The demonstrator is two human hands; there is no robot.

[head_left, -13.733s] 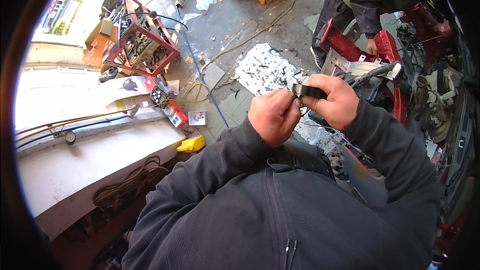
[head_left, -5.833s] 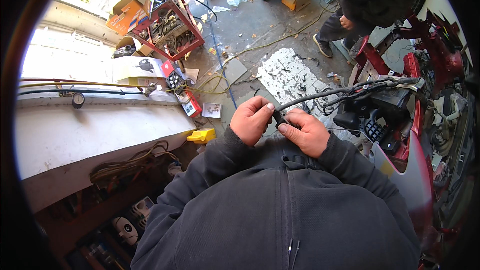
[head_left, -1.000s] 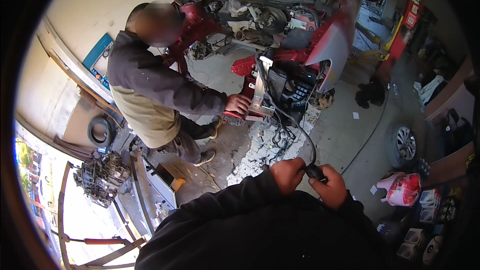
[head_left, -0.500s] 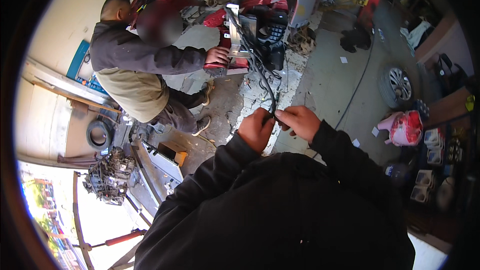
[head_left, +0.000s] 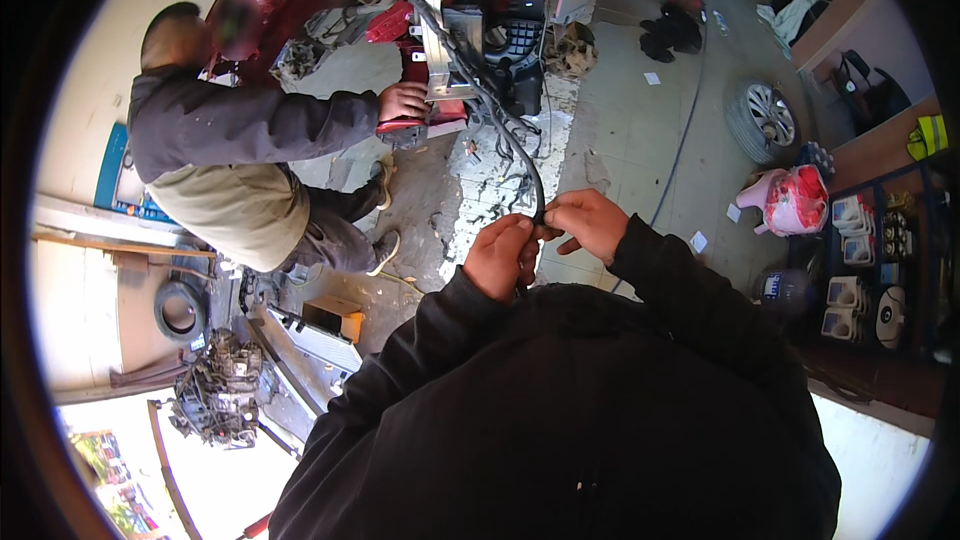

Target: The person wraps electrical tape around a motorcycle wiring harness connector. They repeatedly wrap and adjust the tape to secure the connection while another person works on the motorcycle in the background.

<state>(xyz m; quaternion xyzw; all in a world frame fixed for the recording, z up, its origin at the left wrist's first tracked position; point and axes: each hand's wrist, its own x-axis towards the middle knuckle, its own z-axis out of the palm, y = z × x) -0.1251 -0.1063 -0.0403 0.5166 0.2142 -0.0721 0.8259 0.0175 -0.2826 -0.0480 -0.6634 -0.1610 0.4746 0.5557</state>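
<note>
A black wiring harness [head_left: 524, 162] runs from the car's dismantled front end down to my hands. My left hand [head_left: 500, 255] is closed round its near end, thumb on top. My right hand [head_left: 590, 224] pinches the same stretch from the other side, fingertips close to the left ones. What exactly lies between the fingertips is too small to make out. Farther up, the harness passes over a silver metal bracket [head_left: 437, 50] beside a black plastic housing [head_left: 520, 40]. A co-worker's hand [head_left: 403, 102] rests on the red part next to that bracket.
The co-worker [head_left: 230, 150] stands at the left, bent toward the red car. An engine [head_left: 218, 390] and a tyre [head_left: 180, 311] are at lower left. On the right are a wheel [head_left: 765, 120], a pink-and-red bag [head_left: 790, 200] and shelves with white containers [head_left: 852, 215]. A cable [head_left: 684, 145] crosses the floor.
The whole view has shifted, with the car and co-worker now farther left. My left fingers have curled closer round the harness end, while both hands stay together on it.
</note>
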